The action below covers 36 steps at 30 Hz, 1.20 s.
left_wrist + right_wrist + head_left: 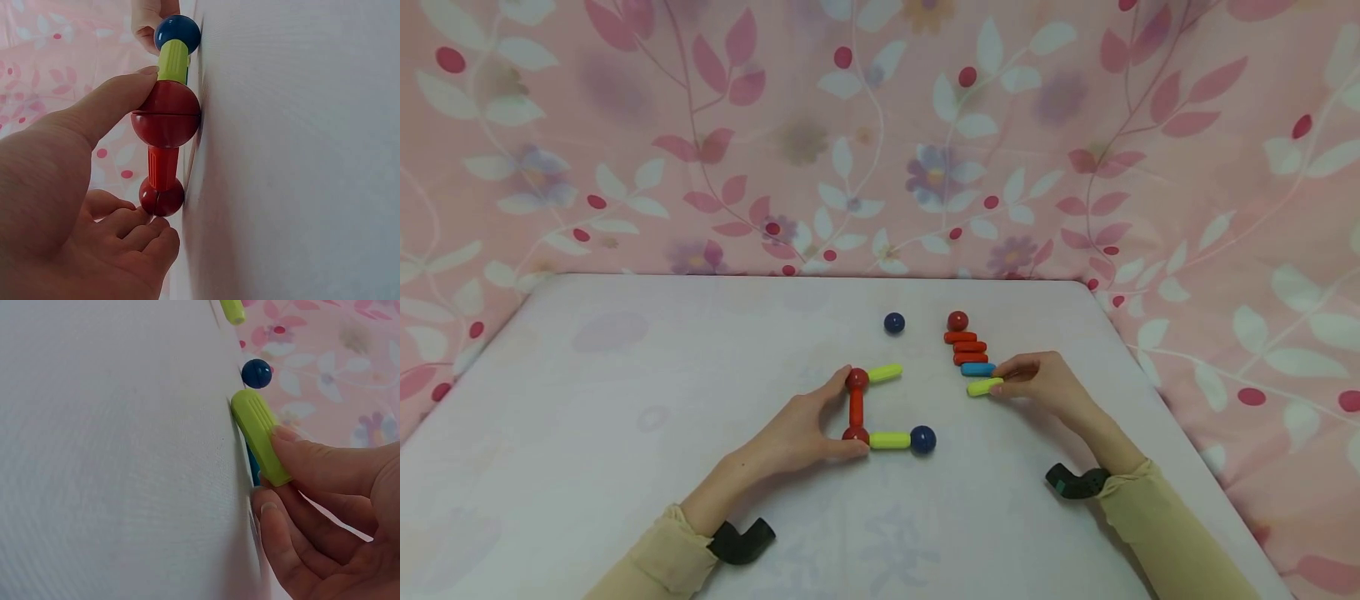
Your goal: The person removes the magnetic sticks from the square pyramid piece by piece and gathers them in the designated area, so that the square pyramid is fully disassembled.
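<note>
1. Red and yellow-green, the joined frame (pixel 856 408) lies on the white table (pixel 625 400) in the head view; the left hand (pixel 793 433) grips its two red balls (pixel 857 379) between thumb and fingers. Well to its right, the right hand (pixel 1045 387) pinches one end of a loose yellow-green rod (pixel 981 387), just beside the blue rod (pixel 977 369).
2. In the left wrist view, the left thumb lies against the nearer red ball, fingertips at the other; the blue end ball (pixel 177 35) points away from the palm.
3. In the right wrist view, thumb and fingers grasp the loose rod's lower end, its other end free.
</note>
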Available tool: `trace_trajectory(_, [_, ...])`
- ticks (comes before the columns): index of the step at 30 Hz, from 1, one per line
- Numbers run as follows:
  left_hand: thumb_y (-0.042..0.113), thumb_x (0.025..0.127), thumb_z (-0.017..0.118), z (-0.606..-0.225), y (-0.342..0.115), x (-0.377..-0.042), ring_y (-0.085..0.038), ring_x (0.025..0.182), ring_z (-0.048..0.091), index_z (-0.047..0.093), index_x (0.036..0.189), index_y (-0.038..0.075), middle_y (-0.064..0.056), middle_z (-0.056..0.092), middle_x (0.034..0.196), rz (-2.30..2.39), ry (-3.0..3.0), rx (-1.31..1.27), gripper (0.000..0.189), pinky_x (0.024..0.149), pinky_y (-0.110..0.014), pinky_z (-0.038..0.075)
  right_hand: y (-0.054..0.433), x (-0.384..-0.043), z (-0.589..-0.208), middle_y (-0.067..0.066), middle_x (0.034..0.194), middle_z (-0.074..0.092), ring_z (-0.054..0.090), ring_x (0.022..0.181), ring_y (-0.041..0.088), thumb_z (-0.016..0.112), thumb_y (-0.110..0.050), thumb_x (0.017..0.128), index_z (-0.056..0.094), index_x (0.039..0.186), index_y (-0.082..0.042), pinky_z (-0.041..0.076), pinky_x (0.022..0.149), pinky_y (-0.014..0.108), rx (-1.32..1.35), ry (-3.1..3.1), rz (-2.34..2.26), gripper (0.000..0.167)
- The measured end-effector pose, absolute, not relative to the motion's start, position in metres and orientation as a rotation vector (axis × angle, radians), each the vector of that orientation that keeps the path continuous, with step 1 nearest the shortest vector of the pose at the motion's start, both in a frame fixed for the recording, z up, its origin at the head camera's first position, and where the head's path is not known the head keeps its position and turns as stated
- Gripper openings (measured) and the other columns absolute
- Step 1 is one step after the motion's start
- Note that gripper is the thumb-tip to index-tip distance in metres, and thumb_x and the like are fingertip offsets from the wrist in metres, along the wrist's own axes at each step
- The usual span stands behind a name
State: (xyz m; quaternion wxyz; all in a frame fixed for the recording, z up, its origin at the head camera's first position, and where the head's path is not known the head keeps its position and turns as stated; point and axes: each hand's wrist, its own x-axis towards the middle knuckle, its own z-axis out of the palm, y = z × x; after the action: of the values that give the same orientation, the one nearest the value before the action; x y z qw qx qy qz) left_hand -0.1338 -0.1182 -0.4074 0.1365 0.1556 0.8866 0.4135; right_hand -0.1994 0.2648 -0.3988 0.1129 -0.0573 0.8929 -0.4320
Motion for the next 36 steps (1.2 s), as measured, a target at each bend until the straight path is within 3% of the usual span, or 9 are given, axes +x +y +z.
trace_trajectory(23, [0.046, 0.076, 0.085, -0.4080, -0.1184, -0.1338, -0.025, 0.150, 0.030, 0.024, 0.160, 0.023, -0.001, 0.034, 0.162, 1.202, 2.567, 0.452, 0.106, 0.117, -0.054, 0.033, 0.2663, -0.2020, -0.4005, 0.011, 0.106, 0.073, 0.068, 0.094, 0.021, 0.079, -0.020, 0.086, 0.069, 0.115, -0.003, 0.054, 0.082, 0.018, -0.131, 2.636, -1.242, 0.035])
trace_trajectory(36, [0.047, 0.076, 0.084, -0.4090, -0.1186, -0.1343, -0.025, 0.150, 0.031, 0.024, 0.160, 0.022, -0.001, 0.034, 0.162, 1.203, 2.571, 0.457, 0.106, 0.116, -0.054, 0.034, 0.2715, -0.2037, -0.3994, 0.015, 0.114, 0.072, 0.069, 0.098, 0.022, 0.079, -0.020, 0.087, 0.067, 0.120, -0.002, 0.054, 0.083, 0.017, -0.155, 2.580, -1.307, 0.039])
